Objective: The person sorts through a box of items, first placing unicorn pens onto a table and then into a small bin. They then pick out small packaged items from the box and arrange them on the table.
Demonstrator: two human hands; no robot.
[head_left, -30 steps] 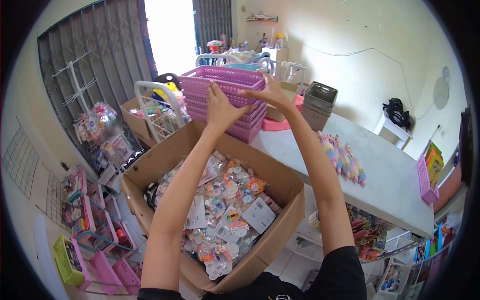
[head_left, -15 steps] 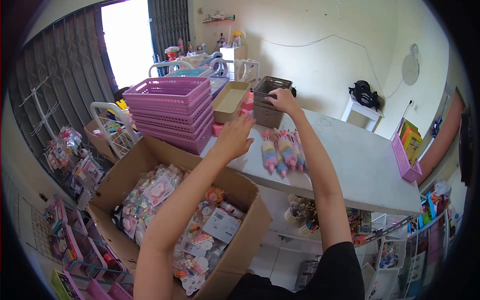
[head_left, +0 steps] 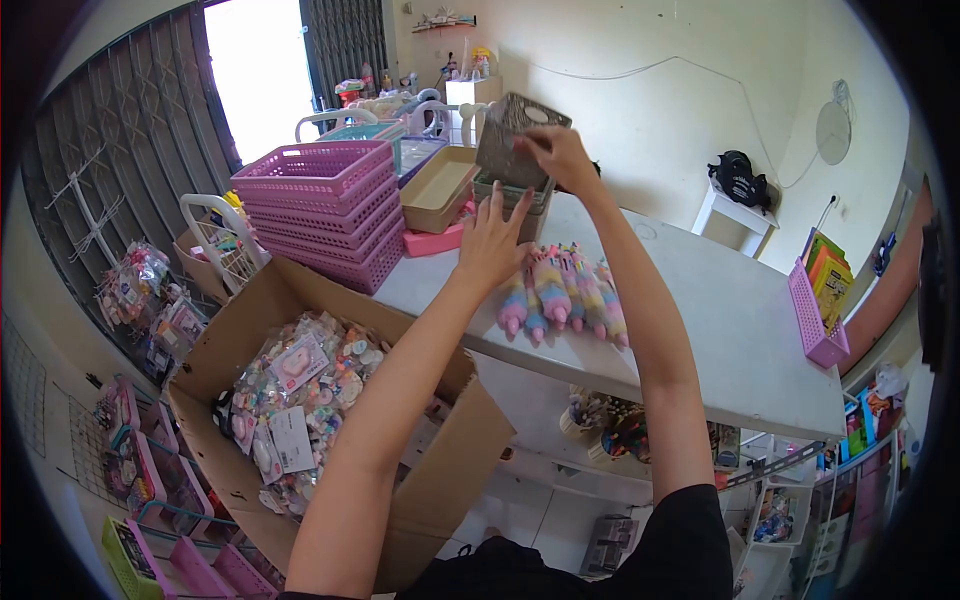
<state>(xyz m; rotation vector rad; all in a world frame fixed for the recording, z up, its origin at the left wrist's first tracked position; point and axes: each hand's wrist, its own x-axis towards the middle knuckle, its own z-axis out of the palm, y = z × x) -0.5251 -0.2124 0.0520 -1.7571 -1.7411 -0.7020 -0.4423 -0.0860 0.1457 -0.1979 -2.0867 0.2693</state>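
A grey-brown plastic basket (head_left: 505, 145) is tipped up on its side, its rim pinched in my right hand (head_left: 562, 158). Right beneath it stands another basket of the same colour (head_left: 541, 215) on the white table (head_left: 700, 300). My left hand (head_left: 490, 238), fingers spread and holding nothing, is at the near side of that lower basket. Close by my left hand lie several fluffy pastel pens (head_left: 553, 290) in pink, yellow and blue. Left of the hands are a beige tray (head_left: 440, 190) and a pink item (head_left: 432, 241) beneath it.
Stacked purple baskets (head_left: 320, 215) stand at the table's left end. In front, a large cardboard box (head_left: 455, 455) holds many small packaged trinkets (head_left: 325, 370) under my left forearm. A purple basket of books (head_left: 820, 315) sits at the right edge. Shelving lies below the table.
My right hand has lifted and tilted the upper grey-brown basket off the one below. My left hand has moved right, from the pink item to the lower basket. The view has shifted slightly.
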